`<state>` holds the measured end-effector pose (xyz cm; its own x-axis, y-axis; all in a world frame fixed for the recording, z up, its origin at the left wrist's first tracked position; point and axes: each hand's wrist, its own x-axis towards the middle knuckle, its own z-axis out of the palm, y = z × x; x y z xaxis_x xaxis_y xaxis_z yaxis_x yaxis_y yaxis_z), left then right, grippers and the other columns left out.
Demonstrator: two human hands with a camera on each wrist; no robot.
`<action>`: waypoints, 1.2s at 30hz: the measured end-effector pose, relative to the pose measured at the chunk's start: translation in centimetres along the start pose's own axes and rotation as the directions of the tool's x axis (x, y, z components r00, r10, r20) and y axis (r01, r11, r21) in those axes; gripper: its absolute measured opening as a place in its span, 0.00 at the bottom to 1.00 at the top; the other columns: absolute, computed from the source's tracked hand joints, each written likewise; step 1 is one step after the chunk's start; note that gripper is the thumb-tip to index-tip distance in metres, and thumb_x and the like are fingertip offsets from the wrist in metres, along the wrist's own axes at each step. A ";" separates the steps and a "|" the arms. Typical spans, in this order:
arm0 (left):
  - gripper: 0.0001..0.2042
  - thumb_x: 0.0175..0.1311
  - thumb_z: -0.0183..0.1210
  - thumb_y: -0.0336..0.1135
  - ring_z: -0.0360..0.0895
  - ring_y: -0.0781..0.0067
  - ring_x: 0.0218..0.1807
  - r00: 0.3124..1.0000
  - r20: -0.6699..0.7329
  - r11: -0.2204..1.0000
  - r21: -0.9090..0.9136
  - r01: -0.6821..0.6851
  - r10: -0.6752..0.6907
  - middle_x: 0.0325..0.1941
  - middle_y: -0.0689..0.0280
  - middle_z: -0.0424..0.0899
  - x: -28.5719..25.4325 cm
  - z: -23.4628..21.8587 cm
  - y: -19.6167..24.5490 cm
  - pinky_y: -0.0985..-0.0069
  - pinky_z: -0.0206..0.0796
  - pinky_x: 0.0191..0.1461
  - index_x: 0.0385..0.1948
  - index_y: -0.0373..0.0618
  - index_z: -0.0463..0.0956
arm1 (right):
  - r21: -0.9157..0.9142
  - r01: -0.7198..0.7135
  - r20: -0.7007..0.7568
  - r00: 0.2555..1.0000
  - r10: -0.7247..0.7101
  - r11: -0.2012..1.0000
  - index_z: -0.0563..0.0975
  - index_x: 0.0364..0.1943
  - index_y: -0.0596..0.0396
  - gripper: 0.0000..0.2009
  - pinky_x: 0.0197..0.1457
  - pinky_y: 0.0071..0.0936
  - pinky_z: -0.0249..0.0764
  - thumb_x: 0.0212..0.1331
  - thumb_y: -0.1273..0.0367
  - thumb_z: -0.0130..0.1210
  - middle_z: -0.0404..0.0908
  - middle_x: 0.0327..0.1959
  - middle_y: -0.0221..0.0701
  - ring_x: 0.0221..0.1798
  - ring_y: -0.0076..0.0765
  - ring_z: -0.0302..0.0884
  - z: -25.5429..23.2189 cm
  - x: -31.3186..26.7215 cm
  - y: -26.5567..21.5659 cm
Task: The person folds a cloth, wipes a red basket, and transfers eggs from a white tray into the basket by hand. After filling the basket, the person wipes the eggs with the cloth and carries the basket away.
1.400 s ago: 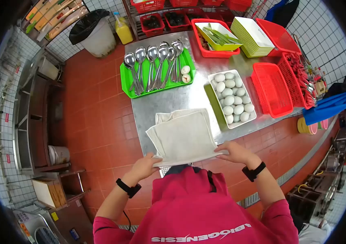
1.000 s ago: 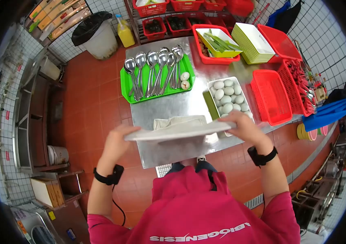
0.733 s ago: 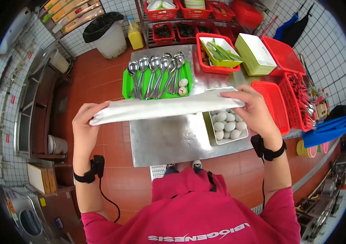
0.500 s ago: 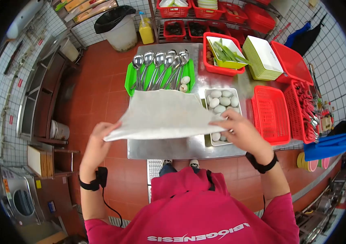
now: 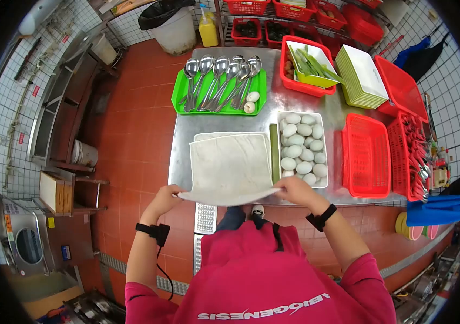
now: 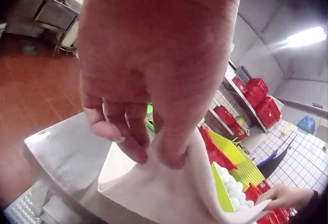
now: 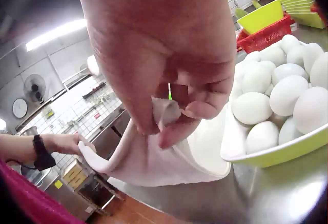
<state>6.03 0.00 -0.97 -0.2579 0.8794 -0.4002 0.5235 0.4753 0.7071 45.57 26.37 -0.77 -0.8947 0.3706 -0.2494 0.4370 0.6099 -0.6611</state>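
Magenta top: worn by the person, with white lettering across the back, below the outstretched arms
Left hand (image 5: pixel 166 198): thumb and fingers pinch the near left corner of the white cloth (image 5: pixel 230 162); the other fingers are bent
Right hand (image 5: pixel 294 189): pinches the near right corner, a fold of fabric gathered between thumb and fingers
White cloth: held along its near edge at the table's near side, the edge sagging in a curve from hand to hand — its far part spreads over another pale cloth layer (image 5: pixel 203 136), which shows along the far edge
Metal table (image 5: pixel 186 146): under the cloths and the containers
Egg container (image 5: pixel 323 121): just right of the white cloth, white inside and green outside, filled with pale eggs (image 5: pixel 305 155)
Red basket (image 5: pixel 367 181): right of the egg container, near the basket of red-handled utensils (image 5: pixel 414 146)
Green tray (image 5: pixel 178 93): beyond the white cloth, with metal ladles (image 5: pixel 220 81) side by side and two eggs (image 5: pixel 251 101) at its right end — the nearer one looks broken
Yellow-green container (image 5: pixel 324 82): holds long green vegetables, set in a red basket, beside a stack of similar containers (image 5: pixel 360 81)
Floor beyond: a yellow bottle (image 5: pixel 207 31) beside a black-lined bin (image 5: pixel 175 35)
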 end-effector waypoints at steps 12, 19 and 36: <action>0.28 0.59 0.68 0.33 0.86 0.61 0.44 0.879 -0.446 0.955 -0.296 0.032 -0.168 0.53 0.51 0.85 18.5 1.6 -7.2 0.68 0.78 0.48 0.63 0.36 0.74 | 0.273 -0.149 -0.409 0.876 0.255 0.950 0.77 0.60 0.59 0.22 0.55 0.38 0.80 0.61 0.68 0.63 0.78 0.58 0.49 0.49 0.46 0.84 -2.8 6.9 -1.7; 0.38 0.54 0.74 0.42 0.81 0.44 0.53 0.911 -0.396 0.992 0.006 0.126 -0.113 0.50 0.43 0.83 18.6 5.0 -5.4 0.58 0.75 0.57 0.61 0.25 0.69 | 0.270 -0.220 -0.162 0.949 0.269 0.937 0.83 0.50 0.59 0.15 0.55 0.41 0.79 0.65 0.65 0.59 0.86 0.46 0.46 0.49 0.49 0.85 1.2 3.4 -1.8; 0.27 0.62 0.66 0.50 0.86 0.40 0.42 0.923 -0.239 0.949 -0.166 0.267 -0.301 0.39 0.40 0.87 21.2 5.0 -7.6 0.56 0.76 0.49 0.42 0.24 0.81 | 0.419 -0.345 -0.163 0.882 0.443 0.840 0.82 0.53 0.63 0.17 0.57 0.38 0.81 0.66 0.66 0.60 0.86 0.50 0.49 0.51 0.48 0.87 2.7 -0.3 -3.1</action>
<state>0.65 14.92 -17.78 -0.5899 0.6752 -0.4429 0.2937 0.6904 0.6611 44.26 22.53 -0.55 -0.5799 0.7112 -0.3973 0.6365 0.0912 -0.7658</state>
